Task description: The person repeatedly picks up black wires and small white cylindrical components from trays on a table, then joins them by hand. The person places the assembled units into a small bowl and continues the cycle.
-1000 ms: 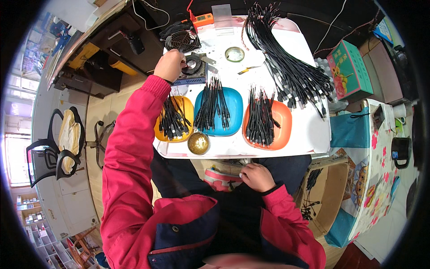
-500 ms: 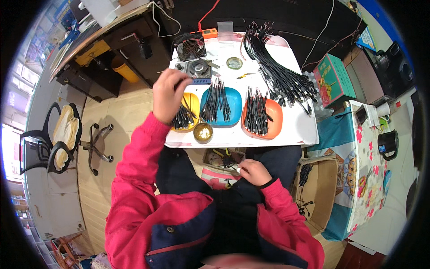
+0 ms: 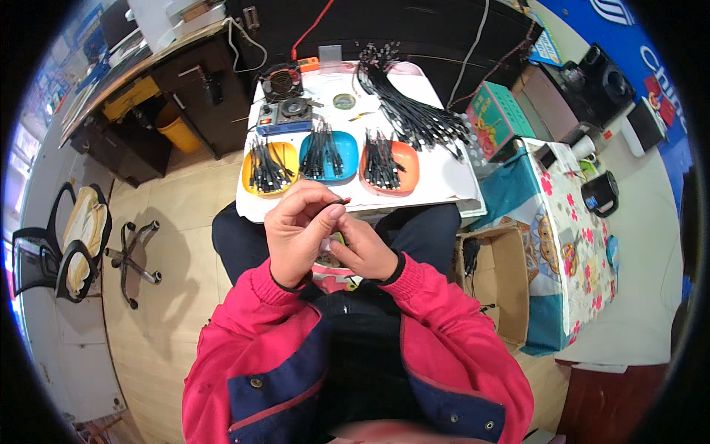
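Note:
My left hand (image 3: pixel 299 229) is raised in front of my lap and pinches a short black wire piece (image 3: pixel 338 201) between thumb and fingers. My right hand (image 3: pixel 362 251) sits just beside and below it, fingers curled, touching the left hand; what it holds is hidden. Both hands are near the front edge of the white table (image 3: pixel 444 185). On that table stand a yellow dish (image 3: pixel 251 181), a blue dish (image 3: pixel 346 159) and an orange dish (image 3: pixel 407 174), each with several short black wire pieces.
A big bundle of black cables (image 3: pixel 414 111) lies at the table's back right. A small fan (image 3: pixel 281 80), a grey device (image 3: pixel 288 112) and a tape roll (image 3: pixel 344 101) sit at the back. A cardboard box (image 3: pixel 499 285) stands right, an office chair (image 3: pixel 74 244) left.
My left hand drew back from the device at the table's back to my lap and now holds a wire piece next to my right hand. The head moved, so the table looks farther.

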The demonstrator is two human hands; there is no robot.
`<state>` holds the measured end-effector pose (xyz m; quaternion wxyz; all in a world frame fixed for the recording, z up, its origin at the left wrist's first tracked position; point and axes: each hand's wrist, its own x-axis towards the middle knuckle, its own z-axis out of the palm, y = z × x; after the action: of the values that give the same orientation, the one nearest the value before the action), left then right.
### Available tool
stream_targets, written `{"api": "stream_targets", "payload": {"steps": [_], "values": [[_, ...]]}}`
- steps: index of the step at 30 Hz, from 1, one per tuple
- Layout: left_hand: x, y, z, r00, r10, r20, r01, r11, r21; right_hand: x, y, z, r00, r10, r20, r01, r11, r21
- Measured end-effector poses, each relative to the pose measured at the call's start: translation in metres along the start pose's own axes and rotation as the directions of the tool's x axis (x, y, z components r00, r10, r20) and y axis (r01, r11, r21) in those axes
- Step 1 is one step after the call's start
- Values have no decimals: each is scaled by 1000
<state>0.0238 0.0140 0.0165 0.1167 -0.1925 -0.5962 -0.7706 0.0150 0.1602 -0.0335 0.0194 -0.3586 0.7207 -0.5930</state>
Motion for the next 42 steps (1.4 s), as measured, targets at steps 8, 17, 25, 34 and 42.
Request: {"api": "stream_targets", "payload": {"steps": [8, 17, 25, 34, 42], "values": [[-16, -50, 33, 904, -287, 317, 338, 934, -118, -109, -44, -90, 844, 269, -464, -222, 963, 154], [-20, -120, -4, 799, -546, 251, 523, 838, 157, -273, -122, -185, 474, 310, -824, -676, 728, -115], [-22, -131, -20, 804, -555, 212, 521, 830, 199, -353, 152, -204, 222, 677, -702, -975, 131, -182], [38, -126, -130, 977, 112, -180, 96, 521, 848, -199, 104, -179, 614, 365, -700, -779, 423, -463], [94, -159, -197, 967, 37, -251, 253, -70, 965, 23, 85, -84, 909, 343, -238, -403, 869, -288]]}}
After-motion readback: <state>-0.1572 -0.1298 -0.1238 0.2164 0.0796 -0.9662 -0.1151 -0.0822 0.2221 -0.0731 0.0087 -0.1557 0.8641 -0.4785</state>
